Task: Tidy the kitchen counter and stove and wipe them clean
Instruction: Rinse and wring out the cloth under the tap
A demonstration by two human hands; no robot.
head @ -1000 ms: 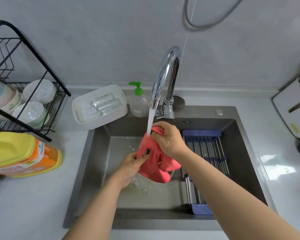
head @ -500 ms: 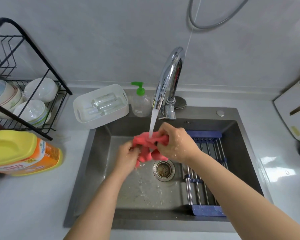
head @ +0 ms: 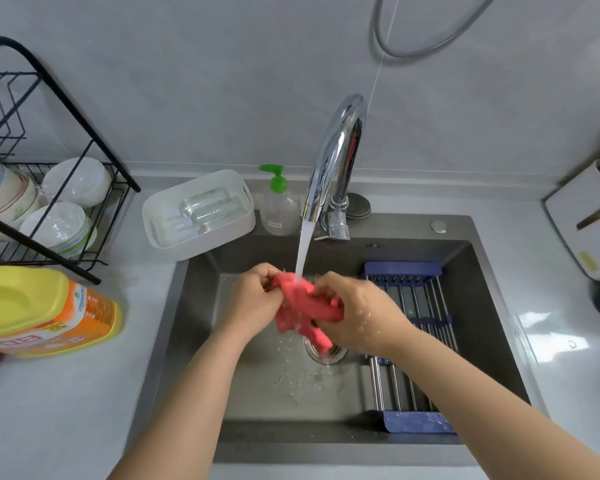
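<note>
Over the sink [head: 201,306], the left hand [head: 253,299] and right hand [head: 357,317] each grip an end of the red cloth [head: 302,306], bunched so the faucet [head: 336,150] stream soaks it, likely rinsing before wiping; behind, a soap bottle [head: 278,206]

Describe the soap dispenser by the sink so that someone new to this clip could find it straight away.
Start at the chrome tap behind the sink. Just left of its base, on the counter's back edge, stands the soap dispenser, with the white plastic tub on its other side. It is the only clear bottle with a bright green pump top; the tub is opaque white, the tap shiny metal.
</note>
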